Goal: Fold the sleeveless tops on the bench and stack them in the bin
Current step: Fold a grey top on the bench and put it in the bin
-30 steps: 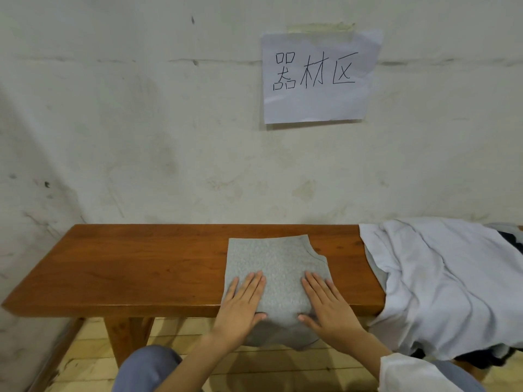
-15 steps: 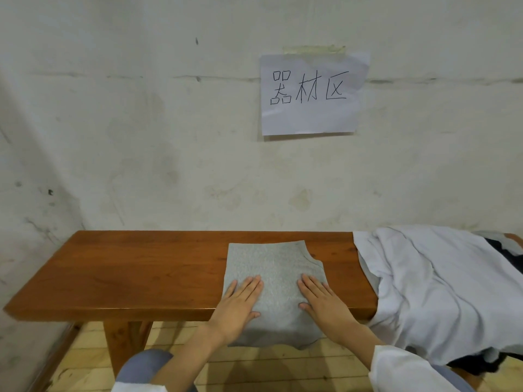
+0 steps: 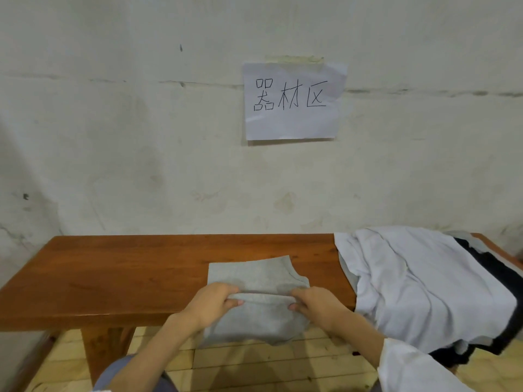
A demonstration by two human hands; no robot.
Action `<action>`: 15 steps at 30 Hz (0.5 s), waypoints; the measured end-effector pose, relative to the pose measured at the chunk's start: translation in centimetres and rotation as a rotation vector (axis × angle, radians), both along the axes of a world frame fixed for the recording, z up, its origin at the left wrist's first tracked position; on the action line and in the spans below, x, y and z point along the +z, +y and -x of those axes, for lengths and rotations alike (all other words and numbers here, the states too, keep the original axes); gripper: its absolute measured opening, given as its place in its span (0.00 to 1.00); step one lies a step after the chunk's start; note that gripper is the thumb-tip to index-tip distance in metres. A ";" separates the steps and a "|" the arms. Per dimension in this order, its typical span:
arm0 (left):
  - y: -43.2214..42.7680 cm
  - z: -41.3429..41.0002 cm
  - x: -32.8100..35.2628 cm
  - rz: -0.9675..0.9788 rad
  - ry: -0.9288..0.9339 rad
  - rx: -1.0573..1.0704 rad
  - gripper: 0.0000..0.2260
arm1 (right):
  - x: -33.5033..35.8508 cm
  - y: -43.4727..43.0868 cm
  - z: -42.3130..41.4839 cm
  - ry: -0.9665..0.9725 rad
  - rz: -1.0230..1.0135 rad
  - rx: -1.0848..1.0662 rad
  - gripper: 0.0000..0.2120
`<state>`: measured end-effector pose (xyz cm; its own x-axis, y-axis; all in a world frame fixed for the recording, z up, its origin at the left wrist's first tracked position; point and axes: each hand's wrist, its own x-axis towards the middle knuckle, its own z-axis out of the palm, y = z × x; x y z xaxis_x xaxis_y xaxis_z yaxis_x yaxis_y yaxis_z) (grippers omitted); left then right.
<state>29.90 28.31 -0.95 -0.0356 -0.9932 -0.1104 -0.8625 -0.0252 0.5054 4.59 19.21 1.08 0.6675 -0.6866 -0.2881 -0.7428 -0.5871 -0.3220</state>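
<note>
Left hand [image 3: 210,304], flat half a second ago, now pinches the grey top [image 3: 256,325] at the front edge of the bench [image 3: 113,275]; right hand [image 3: 315,306] grips it likewise. A crease is raised there: the next fold is judged begun. Unfolded pile [image 3: 424,284] lies on the bench's right end.

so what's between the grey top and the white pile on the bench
In the head view, only bare bench wood lies between the grey top and the white pile; they lie apart.
</note>
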 end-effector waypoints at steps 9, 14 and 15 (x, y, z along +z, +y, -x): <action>-1.2 -0.7 7.4 -0.174 0.159 -0.082 0.03 | 5.3 -1.7 -0.1 -0.099 0.016 -0.013 0.14; -4.7 -1.0 13.0 0.266 0.004 0.090 0.10 | 10.4 -5.1 -1.5 -0.368 0.228 -0.164 0.07; -5.3 -0.9 14.0 0.376 -0.019 0.138 0.09 | 11.4 -5.6 -1.9 -0.437 0.306 -0.189 0.09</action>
<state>30.83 23.00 13.02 0.0998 -0.9598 0.2624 -0.8735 0.0418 0.4851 6.47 13.59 12.51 0.5370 -0.8148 0.2186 -0.6799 -0.5714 -0.4595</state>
